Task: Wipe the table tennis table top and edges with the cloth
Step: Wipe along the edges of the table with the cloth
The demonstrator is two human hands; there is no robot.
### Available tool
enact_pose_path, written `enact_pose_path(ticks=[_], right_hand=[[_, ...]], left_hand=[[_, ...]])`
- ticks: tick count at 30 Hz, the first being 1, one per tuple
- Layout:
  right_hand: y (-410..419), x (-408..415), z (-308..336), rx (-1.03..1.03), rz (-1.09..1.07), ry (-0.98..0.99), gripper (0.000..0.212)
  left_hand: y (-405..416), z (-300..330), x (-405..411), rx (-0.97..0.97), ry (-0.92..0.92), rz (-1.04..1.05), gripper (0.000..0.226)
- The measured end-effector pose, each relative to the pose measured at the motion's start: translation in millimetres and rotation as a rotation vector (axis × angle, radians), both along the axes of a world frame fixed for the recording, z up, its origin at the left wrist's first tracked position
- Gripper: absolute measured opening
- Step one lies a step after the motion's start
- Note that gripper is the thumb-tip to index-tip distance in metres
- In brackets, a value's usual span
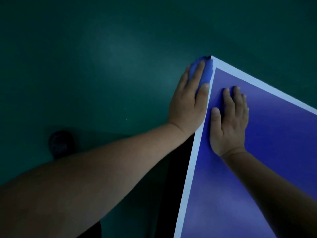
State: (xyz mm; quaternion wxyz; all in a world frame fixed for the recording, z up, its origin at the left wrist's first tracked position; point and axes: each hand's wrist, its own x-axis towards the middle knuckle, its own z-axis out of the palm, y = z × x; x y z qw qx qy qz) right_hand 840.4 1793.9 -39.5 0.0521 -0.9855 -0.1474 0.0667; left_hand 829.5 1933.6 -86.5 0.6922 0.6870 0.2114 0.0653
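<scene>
The blue table tennis table point(274, 152) with white border lines fills the lower right, its corner pointing up at centre right. A blue cloth point(206, 71) is pressed against the table's left side edge just below that corner. My left hand point(188, 102) lies flat with straight fingers on the cloth, pushing it against the edge. Part of the cloth is hidden under the fingers. My right hand point(229, 121) rests flat on the table top beside the left border line, fingers straight, holding nothing.
Dark green floor point(103, 66) spreads around the table on the left and top. A dark shoe point(61, 145) stands on the floor at lower left. The space under the table's left edge is black shadow.
</scene>
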Motion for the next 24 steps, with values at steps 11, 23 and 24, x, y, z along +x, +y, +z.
enact_pose_path(ticks=[11, 23, 24], right_hand=[[20.4, 26.9, -6.8, 0.047, 0.023, -0.074, 0.062], [20.3, 26.7, -7.0, 0.070, 0.046, -0.099, 0.060], [20.2, 26.9, -6.8, 0.075, 0.045, -0.097, 0.060]], left_hand=[[-24.1, 4.9, -63.7, -0.170, 0.162, -0.060, 0.060], [-25.5, 17.1, -64.1, -0.024, 0.156, 0.065, 0.056], [-21.9, 16.4, -56.3, -0.035, 0.167, 0.079, 0.056]])
